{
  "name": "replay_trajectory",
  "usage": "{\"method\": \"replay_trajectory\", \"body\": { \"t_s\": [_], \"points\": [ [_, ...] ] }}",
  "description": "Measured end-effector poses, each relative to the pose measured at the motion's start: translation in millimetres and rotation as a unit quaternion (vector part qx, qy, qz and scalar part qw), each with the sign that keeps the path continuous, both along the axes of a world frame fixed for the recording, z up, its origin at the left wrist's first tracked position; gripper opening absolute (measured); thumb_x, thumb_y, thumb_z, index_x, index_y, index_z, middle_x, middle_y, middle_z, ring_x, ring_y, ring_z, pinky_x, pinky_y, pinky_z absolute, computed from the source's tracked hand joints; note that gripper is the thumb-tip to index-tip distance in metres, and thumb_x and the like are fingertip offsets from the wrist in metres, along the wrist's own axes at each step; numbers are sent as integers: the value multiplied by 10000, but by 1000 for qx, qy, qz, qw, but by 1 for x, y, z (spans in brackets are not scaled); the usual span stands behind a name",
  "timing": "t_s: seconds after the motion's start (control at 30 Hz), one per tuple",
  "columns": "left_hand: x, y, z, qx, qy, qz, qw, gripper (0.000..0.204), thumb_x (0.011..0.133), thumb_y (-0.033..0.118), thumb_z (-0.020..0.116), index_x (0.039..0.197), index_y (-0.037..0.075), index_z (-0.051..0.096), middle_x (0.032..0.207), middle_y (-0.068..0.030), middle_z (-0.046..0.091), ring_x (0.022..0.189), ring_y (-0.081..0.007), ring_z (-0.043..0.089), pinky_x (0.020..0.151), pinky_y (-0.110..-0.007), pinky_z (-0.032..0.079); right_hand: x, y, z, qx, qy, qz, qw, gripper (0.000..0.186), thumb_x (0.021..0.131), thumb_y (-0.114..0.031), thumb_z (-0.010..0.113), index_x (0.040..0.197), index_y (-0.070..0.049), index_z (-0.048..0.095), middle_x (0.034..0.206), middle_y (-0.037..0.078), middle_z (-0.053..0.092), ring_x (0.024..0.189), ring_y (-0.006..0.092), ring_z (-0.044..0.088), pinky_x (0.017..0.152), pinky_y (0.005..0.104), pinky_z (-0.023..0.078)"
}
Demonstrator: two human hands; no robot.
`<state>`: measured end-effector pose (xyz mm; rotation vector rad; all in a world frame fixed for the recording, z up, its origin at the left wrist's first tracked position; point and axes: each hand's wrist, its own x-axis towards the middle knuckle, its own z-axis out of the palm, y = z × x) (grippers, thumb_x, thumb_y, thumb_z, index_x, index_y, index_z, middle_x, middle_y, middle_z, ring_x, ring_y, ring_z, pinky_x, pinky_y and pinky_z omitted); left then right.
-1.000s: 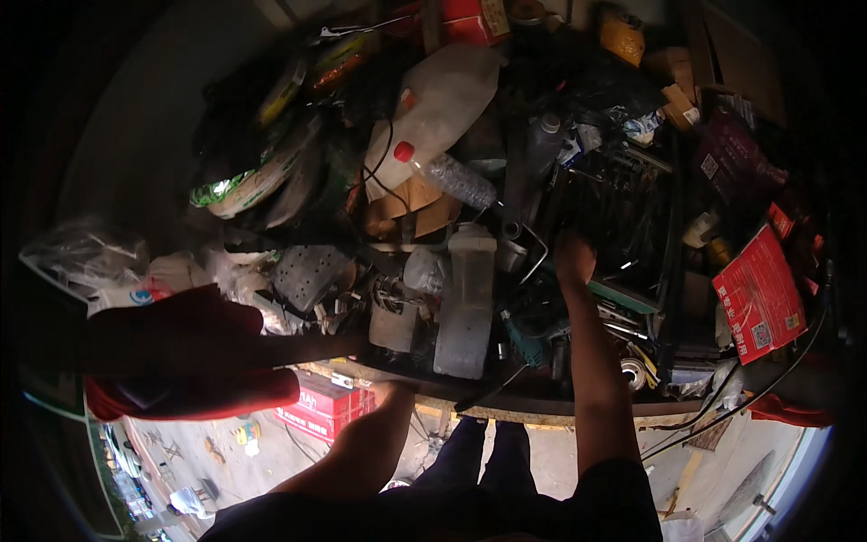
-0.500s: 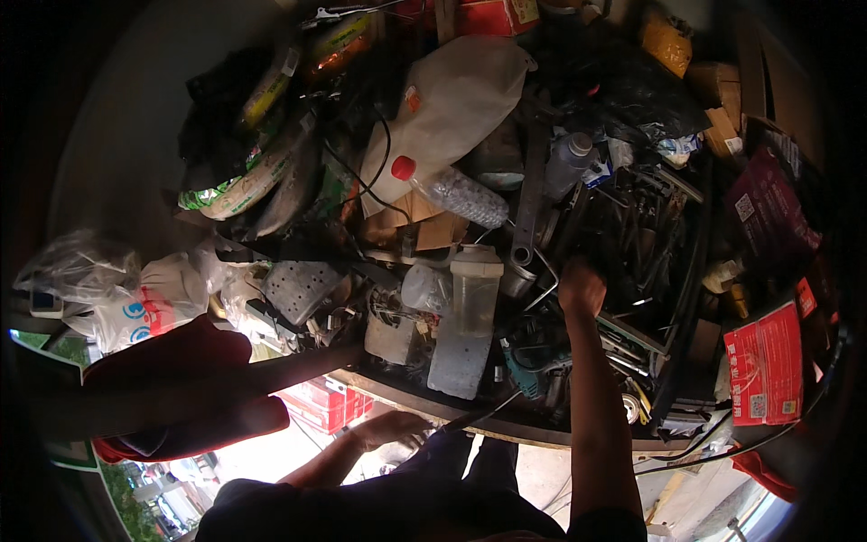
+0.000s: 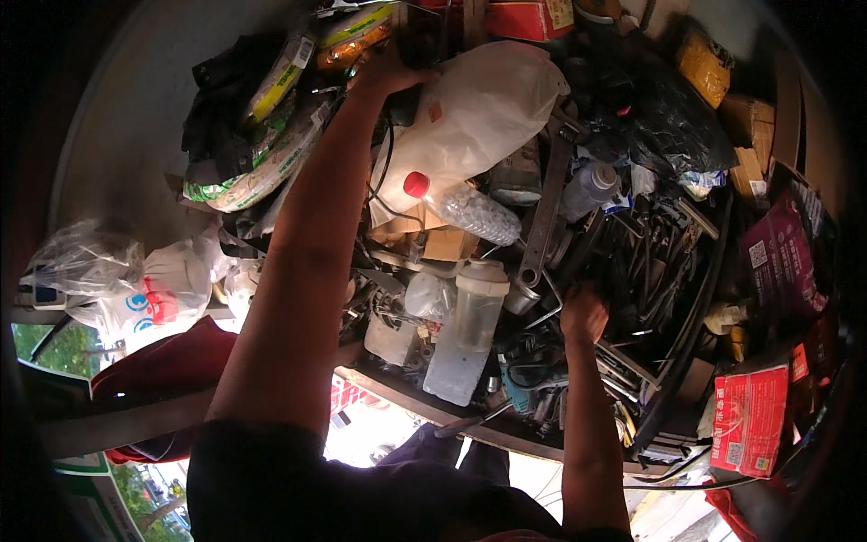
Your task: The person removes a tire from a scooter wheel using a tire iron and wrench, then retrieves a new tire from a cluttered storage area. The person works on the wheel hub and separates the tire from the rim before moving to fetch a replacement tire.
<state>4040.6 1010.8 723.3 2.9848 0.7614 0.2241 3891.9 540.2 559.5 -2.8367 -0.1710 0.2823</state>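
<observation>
My left hand is stretched to the far back of the cluttered bench. Its thumb stands apart toward the pale translucent bag. The other fingers partly vanish in shadow beside yellow-and-orange packets; nothing shows held. My right hand is closed, low over a pile of dark metal hand tools. What it grips, if anything, is hidden. Left of it lie a bent metal bar and a large flat wrench. Below sits a teal power tool.
A red-capped plastic bottle lies mid-bench, near a clear lidded container. Black plastic bags cover the back right. Red and purple boxes stand at right. A red padded object and plastic bags are at left.
My left hand has swung from the bench's front edge up to the far back. My right hand stays closed over the tools. The whole view has shifted slightly.
</observation>
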Motion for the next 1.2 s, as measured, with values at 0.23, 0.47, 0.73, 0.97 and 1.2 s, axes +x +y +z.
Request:
{"method": "replay_trajectory", "body": {
  "t_s": [0.23, 0.47, 0.73, 0.97, 1.2],
  "points": [
    [-36, -14, 20, -89, 78, -74, 990, 1127, 510, 607, 734, 1435, 143, 291, 1366, -278, 390, 1252, -457, 383, 1011, -465, 388, 1, -2, -3, -4, -51, 13, 999, 251, 879, -279, 504, 799, -59, 596, 716, 196, 626, 683, 395, 623, 614, 493, 506],
    [-177, -116, 8, -122, -43, 2, 992, 996, 566, 388, 771, 1427, 268, 285, 1357, -275, 296, 1180, -501, 402, 969, -512, 399, 0, 3, 4, -25, -16, 16, 999, 256, 889, -291, 510, 807, -68, 602, 753, 185, 641, 702, 375, 631, 629, 480, 510],
    [-186, -145, -24, -91, -114, 49, 988, 1071, 524, 350, 814, 1432, 326, 246, 1399, -268, 253, 1178, -433, 395, 971, -492, 376, -4, 5, 13, -23, 20, -1, 1000, 280, 906, -313, 479, 848, -70, 605, 779, 214, 640, 736, 408, 621, 638, 498, 493],
    [-190, -151, -25, -113, -108, 76, 985, 1079, 543, 363, 822, 1441, 341, 224, 1424, -261, 228, 1228, -436, 354, 983, -501, 361, -4, 2, 1, -46, -21, 25, 998, 281, 909, -303, 489, 844, -57, 608, 733, 185, 643, 666, 369, 636, 571, 474, 502],
    [-204, -147, -30, -150, -190, 22, 970, 1002, 594, 433, 803, 1436, 306, 276, 1450, -280, 194, 1258, -454, 322, 1002, -489, 343, -7, 7, 6, -51, -25, 14, 998, 337, 910, -333, 467, 810, -51, 622, 759, 199, 652, 680, 376, 638, 590, 478, 508]
  ]
}}
